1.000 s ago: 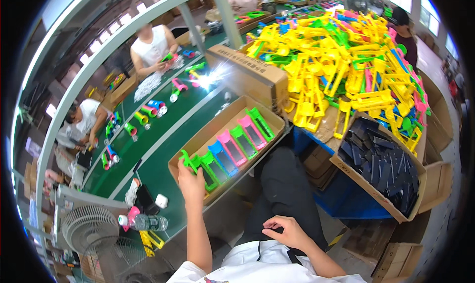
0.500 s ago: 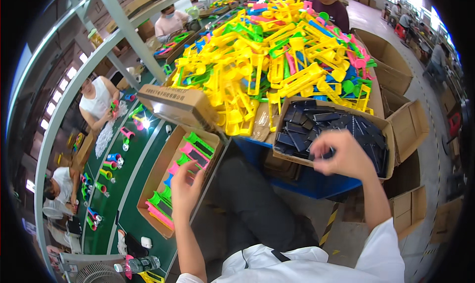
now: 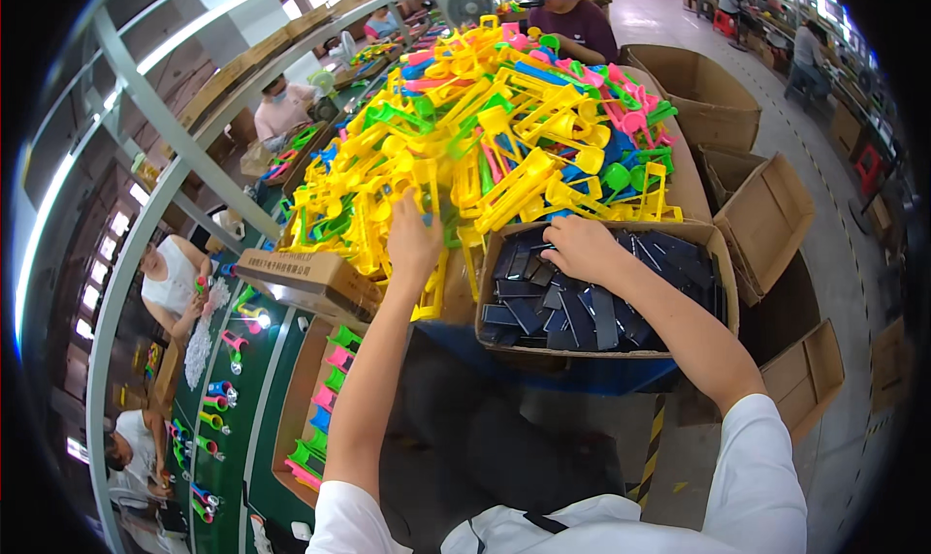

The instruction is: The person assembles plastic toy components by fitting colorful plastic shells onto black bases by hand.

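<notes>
My left hand reaches into the near side of a heap of yellow plastic parts. Its fingers are bent around a slightly blurred yellow plastic part. Over the far left of an open carton of flat dark plates is my right hand. Its fingers and thumb curl inward above the plates; whether a plate is between them, I cannot make out. Beside my left forearm, a long carton holds a row of green, pink and blue cradle-shaped parts.
A closed cardboard box lies against the heap's left side. To the left runs a green conveyor with small coloured items, where other people sit. Empty-looking cartons stand on the right. A metal frame rises at the left.
My left hand has moved forward from above the long carton into the yellow heap. My right hand has shifted forward and left over the plates. The whole view has also shifted.
</notes>
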The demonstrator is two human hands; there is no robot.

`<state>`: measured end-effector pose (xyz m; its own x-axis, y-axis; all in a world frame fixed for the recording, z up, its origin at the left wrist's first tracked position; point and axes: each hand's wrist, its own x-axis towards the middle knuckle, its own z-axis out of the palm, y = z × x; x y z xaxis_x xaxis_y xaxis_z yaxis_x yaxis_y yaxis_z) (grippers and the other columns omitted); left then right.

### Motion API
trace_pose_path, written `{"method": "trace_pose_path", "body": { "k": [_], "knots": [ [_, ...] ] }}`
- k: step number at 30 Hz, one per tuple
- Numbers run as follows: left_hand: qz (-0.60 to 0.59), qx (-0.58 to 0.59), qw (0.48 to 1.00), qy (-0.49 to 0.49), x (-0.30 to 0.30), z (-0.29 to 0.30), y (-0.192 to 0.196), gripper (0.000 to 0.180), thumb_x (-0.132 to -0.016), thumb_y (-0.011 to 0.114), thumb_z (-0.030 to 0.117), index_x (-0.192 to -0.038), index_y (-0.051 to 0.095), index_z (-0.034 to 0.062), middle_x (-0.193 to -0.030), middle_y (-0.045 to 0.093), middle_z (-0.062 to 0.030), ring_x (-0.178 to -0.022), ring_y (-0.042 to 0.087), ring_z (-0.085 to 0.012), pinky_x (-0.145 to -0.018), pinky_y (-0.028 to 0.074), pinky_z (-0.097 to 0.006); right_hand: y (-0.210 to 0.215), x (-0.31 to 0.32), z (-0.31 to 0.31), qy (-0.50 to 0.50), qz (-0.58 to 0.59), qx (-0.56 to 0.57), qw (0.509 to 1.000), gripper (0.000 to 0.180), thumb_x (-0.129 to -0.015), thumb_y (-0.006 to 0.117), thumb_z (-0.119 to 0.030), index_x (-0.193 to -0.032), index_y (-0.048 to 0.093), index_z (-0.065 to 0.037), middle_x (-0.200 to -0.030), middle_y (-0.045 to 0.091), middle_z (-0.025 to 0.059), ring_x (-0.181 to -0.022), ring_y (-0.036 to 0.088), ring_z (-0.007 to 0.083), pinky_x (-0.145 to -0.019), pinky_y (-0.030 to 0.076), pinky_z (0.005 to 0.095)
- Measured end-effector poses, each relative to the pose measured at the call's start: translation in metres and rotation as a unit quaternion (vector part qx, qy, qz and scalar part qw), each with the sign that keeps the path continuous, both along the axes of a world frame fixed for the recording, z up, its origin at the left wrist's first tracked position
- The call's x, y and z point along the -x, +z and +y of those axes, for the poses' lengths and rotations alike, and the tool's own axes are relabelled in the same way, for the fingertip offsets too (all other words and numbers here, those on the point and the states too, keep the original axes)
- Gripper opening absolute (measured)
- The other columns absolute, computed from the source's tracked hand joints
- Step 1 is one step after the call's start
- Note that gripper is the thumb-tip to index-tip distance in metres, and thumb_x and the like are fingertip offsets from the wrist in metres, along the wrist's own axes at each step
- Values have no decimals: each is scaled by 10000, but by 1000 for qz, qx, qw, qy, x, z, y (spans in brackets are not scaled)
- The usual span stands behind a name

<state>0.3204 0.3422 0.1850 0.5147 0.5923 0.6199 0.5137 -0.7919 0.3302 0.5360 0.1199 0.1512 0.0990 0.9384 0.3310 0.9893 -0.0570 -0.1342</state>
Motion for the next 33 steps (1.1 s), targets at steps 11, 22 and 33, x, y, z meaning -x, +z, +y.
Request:
{"method": "trace_pose_path", "body": {
  "k": [11,22,33],
  "knots": [
    [8,31,996,84,-19,51,4,299,-962,688,263,-929,644,-30,-794,669,-203,-803,691,-422,-722,524,-518,-12,-5,4,-65,-127,-14,990,112,-816,741,-129,-908,772,-76,-1036,696,93,-1048,685,260,-812,570,393],
    [-338,627,686,-150,64,-45,-18,311,-1122,476,337,-1259,625,101,-854,630,-23,-538,542,-109,-465,439,-239,13,-11,-3,-68,29,-18,997,219,-966,643,-180,-1098,632,-5,-885,737,159,-823,740,321,-755,587,432],
    [-440,749,485,-105,255,-316,-148,595,-1066,582,380,-1567,416,104,-1114,577,-37,-860,601,-167,-743,513,-323,78,57,-16,101,616,118,772,96,-1030,615,-75,-1101,567,-32,-946,760,129,-769,743,181,-682,548,276]
  ]
}}
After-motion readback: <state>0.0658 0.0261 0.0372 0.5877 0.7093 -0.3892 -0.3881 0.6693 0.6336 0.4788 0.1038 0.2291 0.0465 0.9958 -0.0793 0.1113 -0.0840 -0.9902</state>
